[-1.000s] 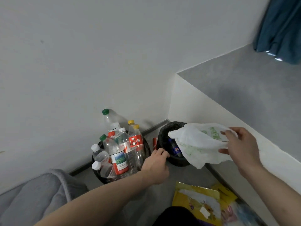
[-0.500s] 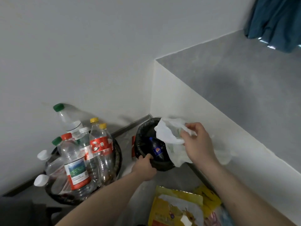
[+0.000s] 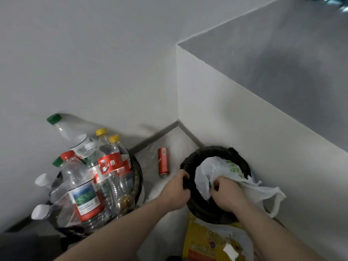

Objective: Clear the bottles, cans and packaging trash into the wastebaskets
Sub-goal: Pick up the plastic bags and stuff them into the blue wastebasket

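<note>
In a white wall corner, my left hand [image 3: 176,192] grips the bin [image 3: 190,166] rim while my right hand [image 3: 227,193] clutches the bag [image 3: 211,170], stuffing it inside; it looks light, limp, best held bunched

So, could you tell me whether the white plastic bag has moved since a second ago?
Yes. The white plastic bag, gripped by the right hand, has gone down from above the black wastebasket into its mouth; one handle hangs over the rim.
</note>
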`<action>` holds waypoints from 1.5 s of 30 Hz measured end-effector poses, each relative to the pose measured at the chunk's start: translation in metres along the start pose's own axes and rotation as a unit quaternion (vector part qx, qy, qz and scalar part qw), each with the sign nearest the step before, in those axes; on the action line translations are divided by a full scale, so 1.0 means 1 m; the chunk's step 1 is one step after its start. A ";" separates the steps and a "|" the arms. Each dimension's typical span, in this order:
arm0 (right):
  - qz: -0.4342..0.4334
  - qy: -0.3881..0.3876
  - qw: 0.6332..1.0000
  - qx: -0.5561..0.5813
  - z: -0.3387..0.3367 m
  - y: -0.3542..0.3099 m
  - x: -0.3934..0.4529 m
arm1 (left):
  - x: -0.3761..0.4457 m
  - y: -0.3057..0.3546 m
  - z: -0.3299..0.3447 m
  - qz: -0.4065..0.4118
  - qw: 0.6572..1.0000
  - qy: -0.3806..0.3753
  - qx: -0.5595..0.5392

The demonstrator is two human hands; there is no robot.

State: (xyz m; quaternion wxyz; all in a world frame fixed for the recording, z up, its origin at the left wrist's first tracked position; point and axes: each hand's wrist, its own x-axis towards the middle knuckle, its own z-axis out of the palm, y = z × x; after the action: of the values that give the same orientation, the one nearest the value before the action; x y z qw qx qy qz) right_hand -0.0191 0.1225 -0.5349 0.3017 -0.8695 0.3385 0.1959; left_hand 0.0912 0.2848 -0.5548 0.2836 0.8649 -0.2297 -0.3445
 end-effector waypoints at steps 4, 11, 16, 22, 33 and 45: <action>-0.064 0.034 0.997 0.004 -0.003 0.031 -0.022 | 0.032 0.002 -0.007 -0.127 0.955 0.150 -0.224; -0.054 -0.019 0.998 0.028 0.020 0.053 0.004 | 0.130 -0.047 0.016 -0.243 0.945 0.134 -0.173; -0.023 -0.102 0.994 -0.009 0.052 0.056 0.061 | 0.175 -0.095 0.030 -0.269 0.960 0.046 -0.059; 0.049 -0.191 0.978 -0.071 0.067 0.056 0.088 | 0.275 -0.239 0.065 -0.313 0.940 0.074 -0.110; -0.053 -0.042 0.991 0.118 -0.017 0.035 -0.034 | 0.052 0.038 -0.018 0.003 0.953 0.247 -0.173; 0.115 0.004 0.963 0.245 0.019 0.083 -0.108 | -0.026 0.068 0.040 0.079 0.960 -0.124 0.237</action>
State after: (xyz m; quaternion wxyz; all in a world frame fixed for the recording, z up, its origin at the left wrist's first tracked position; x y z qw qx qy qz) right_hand -0.1556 0.1368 -0.5223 0.4791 -0.7250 0.4755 0.1368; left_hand 0.0315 0.2374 -0.5229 0.0664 0.8371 -0.4053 -0.3615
